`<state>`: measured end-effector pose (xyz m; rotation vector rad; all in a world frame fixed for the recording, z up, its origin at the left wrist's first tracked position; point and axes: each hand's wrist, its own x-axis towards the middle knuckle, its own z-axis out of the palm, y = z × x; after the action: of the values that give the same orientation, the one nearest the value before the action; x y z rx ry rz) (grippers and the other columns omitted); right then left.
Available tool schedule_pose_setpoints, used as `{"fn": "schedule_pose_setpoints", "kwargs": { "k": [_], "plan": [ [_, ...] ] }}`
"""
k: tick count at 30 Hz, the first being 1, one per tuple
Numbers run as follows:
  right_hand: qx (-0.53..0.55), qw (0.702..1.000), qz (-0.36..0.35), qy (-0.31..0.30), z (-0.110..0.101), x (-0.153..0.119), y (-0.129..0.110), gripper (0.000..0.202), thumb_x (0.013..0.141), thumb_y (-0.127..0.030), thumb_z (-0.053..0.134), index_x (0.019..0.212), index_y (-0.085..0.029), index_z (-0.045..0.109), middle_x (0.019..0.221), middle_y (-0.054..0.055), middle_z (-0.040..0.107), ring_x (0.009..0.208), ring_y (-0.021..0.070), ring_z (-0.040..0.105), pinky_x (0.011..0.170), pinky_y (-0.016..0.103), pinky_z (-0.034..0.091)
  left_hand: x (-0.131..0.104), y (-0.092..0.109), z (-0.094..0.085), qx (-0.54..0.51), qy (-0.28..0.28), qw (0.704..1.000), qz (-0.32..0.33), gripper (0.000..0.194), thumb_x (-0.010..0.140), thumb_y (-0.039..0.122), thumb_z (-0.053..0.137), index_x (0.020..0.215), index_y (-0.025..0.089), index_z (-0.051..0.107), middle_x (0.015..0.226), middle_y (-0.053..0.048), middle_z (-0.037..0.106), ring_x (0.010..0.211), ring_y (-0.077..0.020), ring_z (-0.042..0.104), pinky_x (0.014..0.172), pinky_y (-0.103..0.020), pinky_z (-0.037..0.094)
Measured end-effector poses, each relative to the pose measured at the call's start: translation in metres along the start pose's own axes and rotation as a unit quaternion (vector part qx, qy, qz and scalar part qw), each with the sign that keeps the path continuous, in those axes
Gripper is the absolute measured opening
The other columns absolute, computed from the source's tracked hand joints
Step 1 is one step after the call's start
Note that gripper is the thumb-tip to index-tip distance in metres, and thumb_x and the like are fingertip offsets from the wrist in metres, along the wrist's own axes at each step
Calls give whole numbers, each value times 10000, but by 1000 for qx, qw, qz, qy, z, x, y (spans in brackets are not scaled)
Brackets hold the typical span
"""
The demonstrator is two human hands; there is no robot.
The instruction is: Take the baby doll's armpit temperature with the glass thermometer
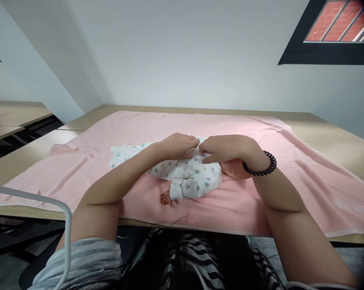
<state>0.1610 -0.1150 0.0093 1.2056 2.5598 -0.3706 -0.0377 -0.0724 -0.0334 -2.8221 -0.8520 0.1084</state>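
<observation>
A baby doll lies on its back on the pink blanket (182, 211), its head (233, 169) to the right and partly behind my right wrist. It wears a white baby outfit (196, 181) with small printed figures. One small doll hand (166, 198) sticks out of the near sleeve. Over the chest, my left hand (179, 146) pinches the outfit's fabric with its fingertips. My right hand (225, 148) is right beside it, thumb and fingers bent on the cloth near the collar. What lies exactly between the fingertips is mostly hidden.
The blanket covers most of a light wooden table (335, 141) against a white wall. A dark-framed window (327, 52) is at upper right. A pale bent frame (67, 233) rises at lower left beside my arm. Another table (15, 112) stands at far left.
</observation>
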Motion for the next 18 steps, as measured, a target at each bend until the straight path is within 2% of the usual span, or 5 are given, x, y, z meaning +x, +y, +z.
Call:
{"fn": "schedule_pose_setpoints", "kwargs": {
  "k": [3,8,13,18],
  "plan": [
    [-5,1000,-4,12,0,-4,6,228,992,-345,600,878,-159,532,750,10,488,663,127,421,644,295,266,-9,-11,-11,-36,-43,998,26,87,964,256,516,984,188,566,939,-72,645,732,-190,540,611,-319,316],
    [-4,1000,-2,17,-1,-8,7,242,997,-361,599,874,-163,534,799,16,520,686,127,438,646,299,278,-18,-36,-21,-123,-93,988,1,58,936,225,500,886,203,521,927,-51,627,744,-172,506,647,-295,337],
    [16,1000,-4,16,-1,-10,6,222,987,-344,618,874,-161,559,782,14,527,698,132,453,663,294,293,-18,-61,-17,-217,-121,968,25,108,924,283,537,849,206,526,877,-20,629,752,-157,527,663,-271,360],
    [35,999,-7,12,-1,-10,6,158,970,-308,632,914,-164,599,761,12,515,700,140,449,676,289,284,-17,-72,-13,-273,-139,951,50,141,923,332,573,879,200,589,923,-24,667,814,-155,577,730,-259,411]
  ]
}}
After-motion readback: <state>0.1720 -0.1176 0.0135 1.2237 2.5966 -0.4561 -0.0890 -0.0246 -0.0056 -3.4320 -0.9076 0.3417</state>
